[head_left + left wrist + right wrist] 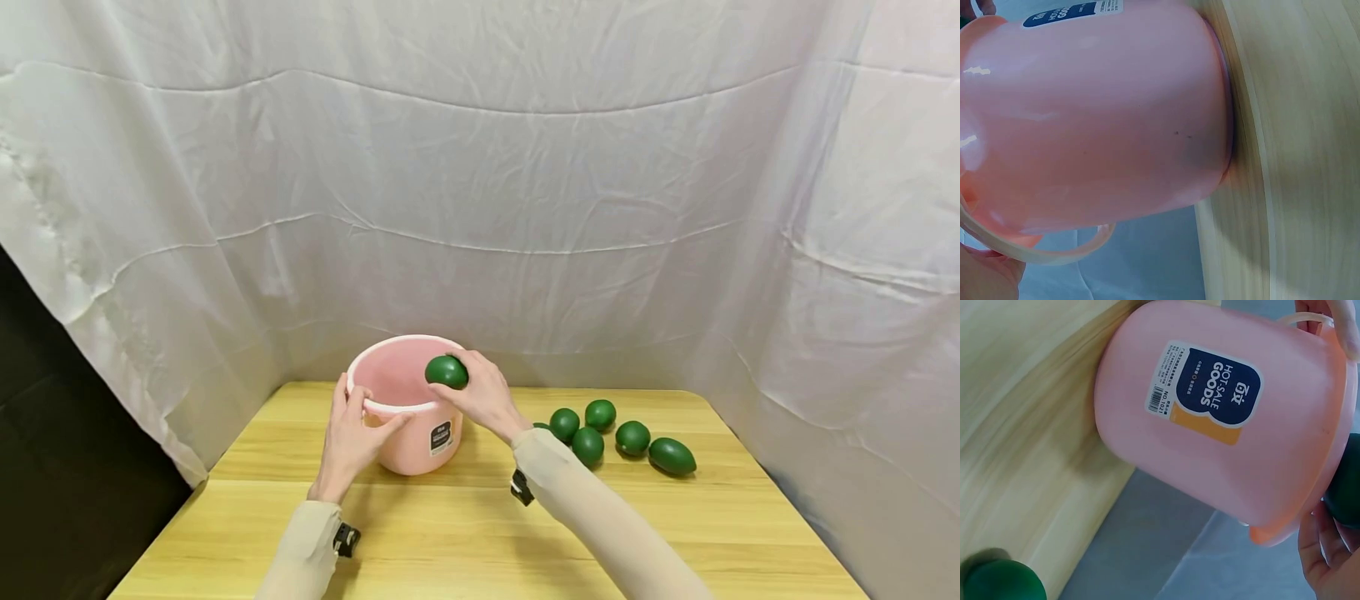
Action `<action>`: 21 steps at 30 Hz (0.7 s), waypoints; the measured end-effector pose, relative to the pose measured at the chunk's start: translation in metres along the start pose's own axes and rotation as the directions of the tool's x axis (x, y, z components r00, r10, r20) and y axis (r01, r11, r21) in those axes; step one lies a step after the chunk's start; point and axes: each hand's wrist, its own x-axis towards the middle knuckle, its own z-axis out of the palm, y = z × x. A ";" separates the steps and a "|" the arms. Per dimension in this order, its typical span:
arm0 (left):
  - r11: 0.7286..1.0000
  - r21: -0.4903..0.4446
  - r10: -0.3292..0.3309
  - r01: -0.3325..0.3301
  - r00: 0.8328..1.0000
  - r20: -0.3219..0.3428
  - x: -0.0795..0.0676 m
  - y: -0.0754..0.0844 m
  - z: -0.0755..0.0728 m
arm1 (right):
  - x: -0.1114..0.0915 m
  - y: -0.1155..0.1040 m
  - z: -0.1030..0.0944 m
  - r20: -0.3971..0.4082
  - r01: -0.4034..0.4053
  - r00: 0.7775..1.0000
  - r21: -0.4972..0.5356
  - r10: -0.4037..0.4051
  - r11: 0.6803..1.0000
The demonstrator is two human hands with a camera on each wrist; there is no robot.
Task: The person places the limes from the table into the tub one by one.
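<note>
A pink plastic bucket (pixel 416 446) with a dark label stands upright on the table's left half. My left hand (pixel 351 437) grips its near-left rim, thumb along the front edge, beside the pale handle (pixel 1063 256) in the left wrist view. My right hand (pixel 487 396) pinches a dark green oval fruit (pixel 446 372), avocado-like, between thumb and fingers at the right side of the bucket's opening. In the right wrist view that fruit (pixel 1347 481) is at the rim, partly cut off by the frame. The bucket's bottom inside is hidden.
Several more green fruits lie right of the bucket, among them a longer pointed one (pixel 672 456) outermost. My right forearm partly covers one fruit (pixel 540 426). Wooden table (pixel 442 550) below; pale cloth (pixel 480 183) hangs behind and at both sides.
</note>
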 end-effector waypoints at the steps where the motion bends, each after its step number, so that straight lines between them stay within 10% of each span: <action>1: 1.000 0.001 0.002 -0.002 1.000 -0.003 0.000 0.000 0.000 | 0.001 0.000 0.000 0.007 -0.004 1.000 -0.011 0.005 1.000; 21: 1.000 -0.002 0.005 -0.005 1.000 0.004 -0.001 0.001 0.000 | 0.016 -0.008 0.014 0.084 0.134 0.989 -0.148 -0.123 0.980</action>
